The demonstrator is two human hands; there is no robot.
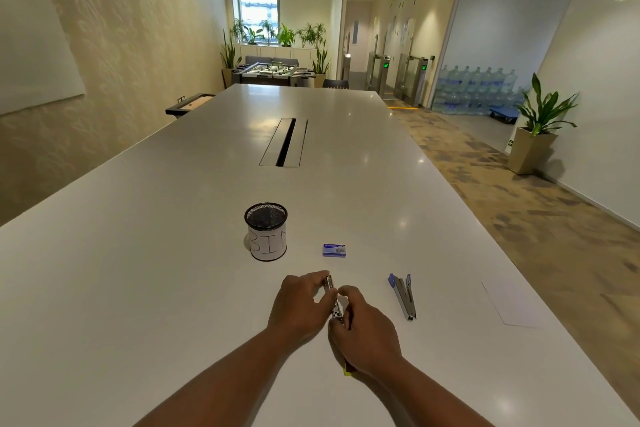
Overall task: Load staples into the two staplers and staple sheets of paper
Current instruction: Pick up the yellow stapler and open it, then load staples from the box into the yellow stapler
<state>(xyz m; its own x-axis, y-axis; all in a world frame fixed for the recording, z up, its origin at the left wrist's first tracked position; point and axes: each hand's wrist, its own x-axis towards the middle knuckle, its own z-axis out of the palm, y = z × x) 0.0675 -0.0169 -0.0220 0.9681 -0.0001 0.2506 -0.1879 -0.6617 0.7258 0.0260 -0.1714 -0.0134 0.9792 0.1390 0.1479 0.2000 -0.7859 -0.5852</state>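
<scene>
Early on: left hand (pixel 300 302) and right hand (pixel 367 333) both grip the first stapler (pixel 333 298) (loading, seemingly); blue stapler (pixel 403 296) and paper (pixel 509 305) lie untouched

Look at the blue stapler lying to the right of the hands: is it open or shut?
Open. The blue stapler lies on the table with its top arm splayed away from the metal base in a narrow V.

The white table (pixel 173 253) bears a mesh cup (pixel 266 231) (labelled), staple box (pixel 334 250), blue stapler (pixel 402 295), paper (pixel 509 303).
</scene>
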